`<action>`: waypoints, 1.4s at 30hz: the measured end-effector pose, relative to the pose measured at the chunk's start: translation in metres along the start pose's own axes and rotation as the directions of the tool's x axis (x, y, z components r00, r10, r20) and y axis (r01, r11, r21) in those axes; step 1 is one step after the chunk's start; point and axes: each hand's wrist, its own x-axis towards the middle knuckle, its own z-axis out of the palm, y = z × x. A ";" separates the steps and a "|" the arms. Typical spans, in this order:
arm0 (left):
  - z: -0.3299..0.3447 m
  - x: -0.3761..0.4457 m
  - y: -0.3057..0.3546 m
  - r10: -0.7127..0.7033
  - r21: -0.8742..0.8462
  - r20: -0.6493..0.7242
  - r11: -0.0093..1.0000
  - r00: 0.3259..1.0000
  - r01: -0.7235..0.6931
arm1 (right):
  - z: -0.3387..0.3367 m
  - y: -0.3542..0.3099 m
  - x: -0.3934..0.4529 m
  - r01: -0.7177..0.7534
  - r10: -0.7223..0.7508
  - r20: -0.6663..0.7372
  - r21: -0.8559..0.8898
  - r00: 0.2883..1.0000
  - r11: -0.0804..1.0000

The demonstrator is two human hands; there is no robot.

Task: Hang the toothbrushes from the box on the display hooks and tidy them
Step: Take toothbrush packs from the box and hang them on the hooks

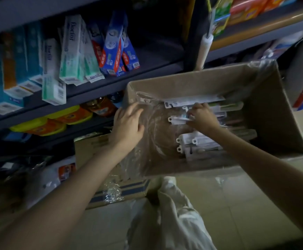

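Observation:
An open cardboard box lined with clear plastic film stands in front of me. Several packaged toothbrushes with white hang tabs lie in it, heads to the left. My right hand is inside the box, fingers closed on one toothbrush pack near the middle. My left hand rests at the box's left edge, fingers spread on the plastic film. No display hooks are in view.
Dark shelves on the left carry toothpaste boxes and yellow-orange tubs. A flattened carton lies under the box. A white roll hangs on the shelf post. My light trousers and tiled floor are below.

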 end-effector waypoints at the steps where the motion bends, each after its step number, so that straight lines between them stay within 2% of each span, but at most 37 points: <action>1: 0.000 0.001 0.000 -0.005 -0.023 -0.025 1.000 1.000 0.004 | -0.018 0.001 -0.004 0.010 0.000 -0.067 0.147 0.998 0.989; 3: -0.002 0.004 0.005 0.006 -0.086 -0.050 0.996 0.999 -0.010 | -0.054 0.001 -0.015 0.037 0.019 -0.136 0.400 0.990 0.916; 4: -0.001 0.005 0.009 0.021 -0.167 -0.042 0.986 0.999 -0.027 | -0.070 -0.001 -0.021 0.031 0.045 -0.120 0.565 0.992 0.824; 6: -0.002 0.008 0.024 0.040 -0.439 0.109 0.898 0.993 0.012 | -0.093 -0.008 -0.033 0.003 0.024 -0.016 0.879 1.000 0.477; 7: -0.002 0.011 0.032 0.054 -0.540 0.198 0.839 0.979 0.063 | -0.100 -0.013 -0.038 -0.008 -0.010 0.012 0.948 1.000 0.317; 9: 0.001 0.020 0.043 0.050 -0.588 0.276 0.799 0.960 0.128 | -0.104 -0.019 -0.042 -0.043 -0.053 0.048 0.994 0.997 0.096; 11: 0.003 0.027 0.049 0.005 -0.589 0.279 0.791 0.960 0.167 | -0.099 -0.014 -0.040 -0.076 -0.105 0.073 0.997 0.992 -0.030; 12: 0.004 0.029 0.050 -0.025 -0.594 0.271 0.783 0.962 0.188 | -0.092 -0.007 -0.037 -0.083 -0.114 0.082 0.997 0.990 -0.001; 13: 0.005 0.029 0.050 -0.057 -0.590 0.263 0.781 0.963 0.207 | -0.083 0.002 -0.030 -0.081 -0.092 0.094 0.988 0.991 0.133; 14: 0.007 0.029 0.048 -0.087 -0.578 0.254 0.784 0.963 0.223 | -0.072 0.014 -0.021 -0.080 -0.040 0.101 0.926 0.994 0.369; 15: 0.007 0.027 0.047 -0.112 -0.561 0.246 0.794 0.963 0.236 | -0.058 0.029 -0.009 -0.085 0.014 0.099 0.764 0.995 0.640; 16: 0.008 0.025 0.045 -0.136 -0.546 0.243 0.799 0.960 0.251 | -0.045 0.042 0.003 -0.101 0.047 0.113 0.541 0.993 0.835; 17: 0.007 0.023 0.043 -0.151 -0.537 0.235 0.803 0.960 0.258 | -0.031 0.053 0.013 -0.116 0.070 0.144 0.339 0.987 0.934; 18: 0.006 0.021 0.042 -0.153 -0.537 0.225 0.805 0.962 0.254 | -0.017 0.060 0.020 -0.130 0.094 0.186 0.194 0.978 0.972; 20: 0.003 0.017 0.042 -0.148 -0.562 0.219 0.789 0.964 0.249 | 0.007 0.065 0.028 -0.154 0.150 0.234 -0.004 0.961 0.988; 24: 0.001 0.008 0.035 -0.191 -0.663 0.229 0.687 0.954 0.297 | 0.026 0.055 0.027 -0.179 0.212 0.196 -0.174 0.957 0.968; 27: 0.001 0.001 0.027 -0.187 -0.731 0.232 0.614 0.955 0.298 | 0.024 0.050 0.022 -0.064 0.123 0.139 -0.366 0.983 0.928; 29: -0.002 -0.003 0.024 -0.156 -0.744 0.242 0.604 0.958 0.286 | 0.020 0.044 0.015 -0.023 0.068 0.104 -0.383 0.992 0.923; 30: -0.004 -0.006 0.022 -0.144 -0.740 0.243 0.611 0.959 0.279 | 0.016 0.040 0.011 -0.033 0.061 0.078 -0.323 0.995 0.946; 32: -0.011 -0.013 0.021 -0.130 -0.746 0.205 0.622 0.970 0.240 | -0.001 0.030 -0.001 -0.048 0.049 0.012 -0.041 0.999 0.998; 34: -0.022 -0.022 0.018 -0.127 -0.776 0.099 0.611 0.987 0.157 | -0.026 0.017 -0.014 0.013 0.008 -0.079 0.257 0.997 0.966; 35: -0.028 -0.028 0.015 -0.125 -0.784 0.042 0.611 0.991 0.110 | -0.041 0.008 -0.023 0.049 -0.005 -0.126 0.348 0.992 0.936; 39: -0.068 -0.053 0.001 -0.070 -0.772 -0.156 0.631 0.985 -0.077 | -0.103 -0.042 -0.062 0.165 0.022 -0.329 0.527 0.944 0.834; 42: -0.110 -0.074 -0.008 -0.067 -0.777 -0.255 0.607 0.965 -0.164 | -0.152 -0.087 -0.093 0.307 0.038 -0.469 0.635 0.882 0.709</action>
